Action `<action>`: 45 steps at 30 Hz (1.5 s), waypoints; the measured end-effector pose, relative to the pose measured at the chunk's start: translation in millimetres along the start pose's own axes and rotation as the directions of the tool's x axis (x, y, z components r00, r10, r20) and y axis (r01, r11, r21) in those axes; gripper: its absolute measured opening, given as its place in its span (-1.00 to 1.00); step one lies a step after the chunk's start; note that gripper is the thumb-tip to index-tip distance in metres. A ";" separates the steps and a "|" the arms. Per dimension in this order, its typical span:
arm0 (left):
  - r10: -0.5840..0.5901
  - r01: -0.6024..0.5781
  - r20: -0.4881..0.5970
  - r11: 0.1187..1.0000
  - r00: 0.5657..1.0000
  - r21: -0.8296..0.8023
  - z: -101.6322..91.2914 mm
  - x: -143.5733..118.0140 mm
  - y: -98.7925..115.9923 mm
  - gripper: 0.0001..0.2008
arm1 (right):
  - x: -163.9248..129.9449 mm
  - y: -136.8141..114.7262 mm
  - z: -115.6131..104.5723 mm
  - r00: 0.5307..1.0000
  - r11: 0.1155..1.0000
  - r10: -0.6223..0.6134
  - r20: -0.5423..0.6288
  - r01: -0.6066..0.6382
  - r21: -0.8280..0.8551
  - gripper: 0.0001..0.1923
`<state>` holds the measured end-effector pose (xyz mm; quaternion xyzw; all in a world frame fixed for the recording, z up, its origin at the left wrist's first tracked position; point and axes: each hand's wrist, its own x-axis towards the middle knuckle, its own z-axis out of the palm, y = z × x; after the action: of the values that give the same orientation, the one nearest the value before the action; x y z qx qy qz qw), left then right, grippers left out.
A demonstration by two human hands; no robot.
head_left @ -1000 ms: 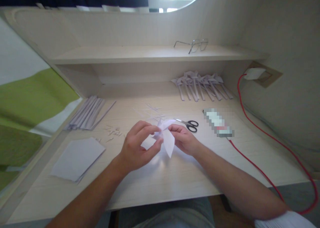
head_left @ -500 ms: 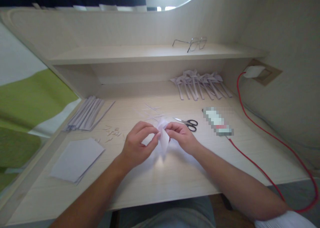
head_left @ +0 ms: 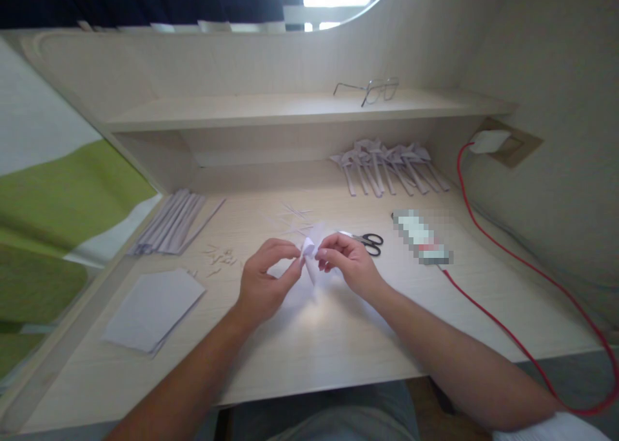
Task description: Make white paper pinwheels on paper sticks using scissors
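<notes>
A white paper pinwheel (head_left: 309,270), its paper partly folded and blurred, is held above the middle of the desk. Thumb and fingertips of my left hand (head_left: 265,276) pinch it from the left. My right hand (head_left: 351,262) is closed at its right side, thumb and forefinger together on the paper's edge; the fingertips partly hide what they grip. Just behind my right hand lie scissors (head_left: 371,243) with black handles, their blades partly covered. Thin white paper strips (head_left: 296,215) are scattered beyond the pinwheel.
Finished pinwheels (head_left: 382,160) on paper sticks lie at the back right. Rolled paper sticks (head_left: 169,222), small pale bits (head_left: 221,257) and paper sheets (head_left: 155,309) are at the left. A phone (head_left: 420,238) with a red cable (head_left: 488,315) lies right. Glasses (head_left: 380,91) rest on the shelf.
My right hand has shifted slightly away from my left, and its fingers are curled more. The pinwheel's paper now leans and curls toward my left fingertips. The view has tilted slightly.
</notes>
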<state>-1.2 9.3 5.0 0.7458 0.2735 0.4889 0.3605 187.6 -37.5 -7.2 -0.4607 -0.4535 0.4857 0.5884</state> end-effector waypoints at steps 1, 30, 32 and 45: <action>-0.131 0.131 0.004 0.981 0.991 -0.145 1.2 -1.2 -1.0 -0.90 | 0.1 0.5 0.1 1.000 1.000 -0.007 -0.014 0.007 0.002 -0.80; -0.179 0.209 0.175 0.962 0.968 -0.174 1.4 -4.4 -20.0 -0.81 | -4.5 -15.1 -0.5 0.962 0.967 0.229 0.149 -0.243 0.081 -0.68; -0.148 0.173 0.162 0.973 0.976 -0.152 1.3 -4.7 -21.6 -0.86 | -4.5 -14.5 -1.0 0.964 0.968 0.231 0.134 -0.241 0.064 -0.70; -0.050 0.060 0.148 0.996 0.988 -0.065 -1.3 -3.2 -14.3 -0.95 | -1.3 -9.7 -2.8 0.960 0.968 0.213 0.181 -0.233 0.097 -0.73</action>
<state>-4.5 15.6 -7.9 0.7589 0.2498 0.4319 0.4185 191.7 -40.1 1.7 -0.4306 -0.4177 0.6122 0.5152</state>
